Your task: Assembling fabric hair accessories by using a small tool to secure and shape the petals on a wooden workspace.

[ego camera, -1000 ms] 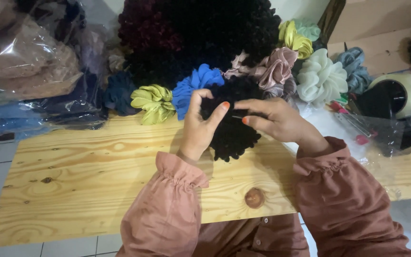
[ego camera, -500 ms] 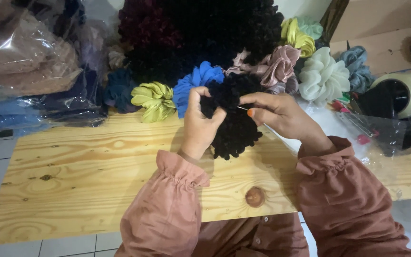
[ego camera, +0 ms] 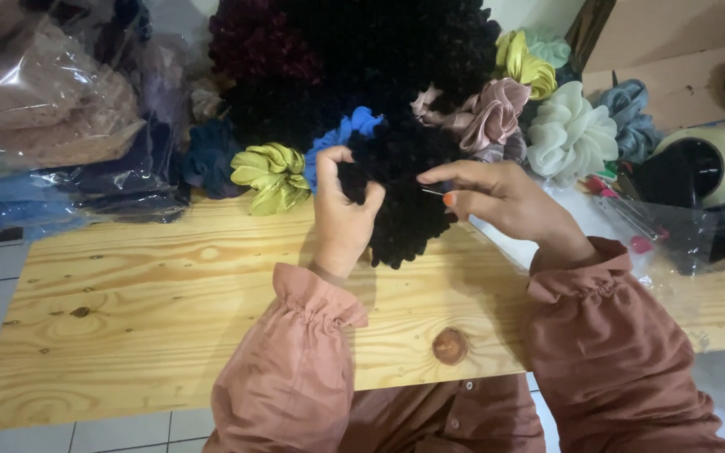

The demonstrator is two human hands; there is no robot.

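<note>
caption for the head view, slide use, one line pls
Left hand grips a black scrunchie while the right hand pinches a needle at it.

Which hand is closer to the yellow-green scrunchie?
Left. The left hand sits just right of the scrunchie; the right hand is farther right, past the black one.

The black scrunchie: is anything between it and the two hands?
Nothing visible. The left hand grips the black scrunchie directly, and the right hand holds a needle against it above the wooden table.
</note>
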